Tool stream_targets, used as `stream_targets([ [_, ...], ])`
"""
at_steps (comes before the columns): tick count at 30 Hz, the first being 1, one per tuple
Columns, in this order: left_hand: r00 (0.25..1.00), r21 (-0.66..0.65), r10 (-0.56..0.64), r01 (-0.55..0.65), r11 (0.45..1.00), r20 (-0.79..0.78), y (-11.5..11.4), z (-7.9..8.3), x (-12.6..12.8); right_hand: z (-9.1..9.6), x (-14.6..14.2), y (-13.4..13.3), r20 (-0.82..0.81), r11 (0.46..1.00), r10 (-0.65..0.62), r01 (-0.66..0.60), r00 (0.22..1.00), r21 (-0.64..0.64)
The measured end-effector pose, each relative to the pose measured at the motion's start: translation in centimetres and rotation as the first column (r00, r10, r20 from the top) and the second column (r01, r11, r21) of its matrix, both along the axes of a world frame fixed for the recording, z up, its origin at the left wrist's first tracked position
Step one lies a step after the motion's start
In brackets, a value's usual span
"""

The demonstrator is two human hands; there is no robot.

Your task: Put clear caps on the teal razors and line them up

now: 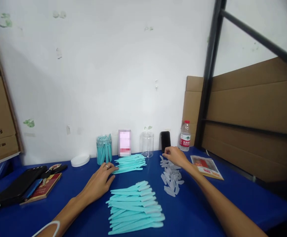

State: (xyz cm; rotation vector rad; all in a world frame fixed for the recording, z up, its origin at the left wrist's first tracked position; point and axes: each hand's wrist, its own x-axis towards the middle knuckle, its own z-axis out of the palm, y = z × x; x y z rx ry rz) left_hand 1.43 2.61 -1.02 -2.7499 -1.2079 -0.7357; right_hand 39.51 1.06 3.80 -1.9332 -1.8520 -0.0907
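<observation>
On the desk (84, 225), near sticks (134, 209) look capped, far sticks (130, 163) bare, loose caps (172, 182) remaining; left grip (100, 180) part-open beside far sticks, right grip (176, 156) pinched, contents unclear.

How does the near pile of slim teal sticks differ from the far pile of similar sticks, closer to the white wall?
The near pile looks larger in the picture than the far pile. The near pile's right-hand ends are whitish; the far pile's look plain teal. The left hand has its fingertips at the far pile's left edge; neither hand is at the near pile. Both lie on the blue table, sticks running roughly sideways.
</observation>
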Motion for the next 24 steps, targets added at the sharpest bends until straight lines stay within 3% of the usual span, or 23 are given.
stream_targets([
  [12, 0.993, 0.08, -0.051, 0.06, 0.995, -0.108, 0.5, -0.2, 0.5, -1.6, 1.9, 0.8, -0.008, 0.991, -0.124, 0.124, 0.992, -0.054],
  [24, 0.999, -0.029, -0.038, 0.037, 0.999, -0.036, -0.8, 1.3, 1.4, -3.4, 0.0, 2.0, 0.045, 0.995, -0.087, 0.089, 0.995, -0.045],
])
